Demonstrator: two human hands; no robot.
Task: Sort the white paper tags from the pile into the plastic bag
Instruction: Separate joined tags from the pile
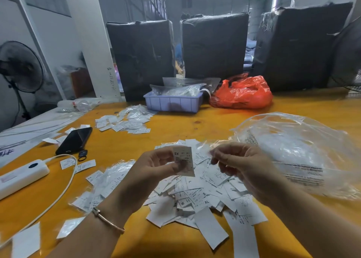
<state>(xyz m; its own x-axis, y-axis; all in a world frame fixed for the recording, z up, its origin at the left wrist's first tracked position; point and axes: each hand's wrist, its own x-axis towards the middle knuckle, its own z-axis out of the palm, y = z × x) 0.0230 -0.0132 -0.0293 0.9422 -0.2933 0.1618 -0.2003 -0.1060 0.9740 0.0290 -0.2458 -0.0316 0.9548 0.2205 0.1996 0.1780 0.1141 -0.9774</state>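
Observation:
A heap of white paper tags (203, 197) with printed size letters lies on the orange table in front of me. My left hand (154, 171) pinches a small stack of tags (183, 161), the top one marked XS, held upright above the heap. My right hand (238, 164) hovers just right of it, fingers curled round the thin edge of a clear plastic bag (297, 150) that spreads out over the table to the right. Whether that bag holds tags I cannot tell.
A smaller tag pile (125, 121) lies further back. A black phone (75, 140), a white power strip (21, 174) with cable, a lilac tray (172, 102) of bagged tags and a red bag (242, 92) stand around. Black wrapped bales (214, 46) line the far edge.

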